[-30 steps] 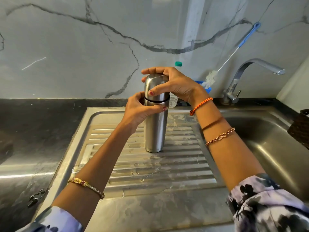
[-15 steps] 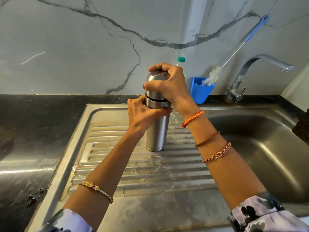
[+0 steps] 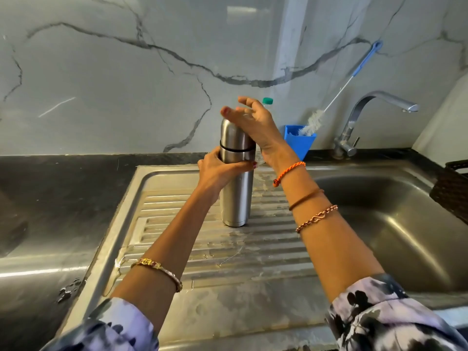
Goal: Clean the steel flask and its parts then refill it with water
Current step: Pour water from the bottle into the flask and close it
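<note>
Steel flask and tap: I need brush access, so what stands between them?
In the head view, the blue holder with the bottle brush stands between steel flask and tap.

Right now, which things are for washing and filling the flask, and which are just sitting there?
For the job:
steel flask, gripped by the left hand
its cap, under the open right hand
bottle brush
tap
sink

Just sitting there:
blue tub
green-capped bottle
dark basket

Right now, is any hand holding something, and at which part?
The left hand grips the steel flask around its body, below the cap. The right hand holds nothing.
</note>
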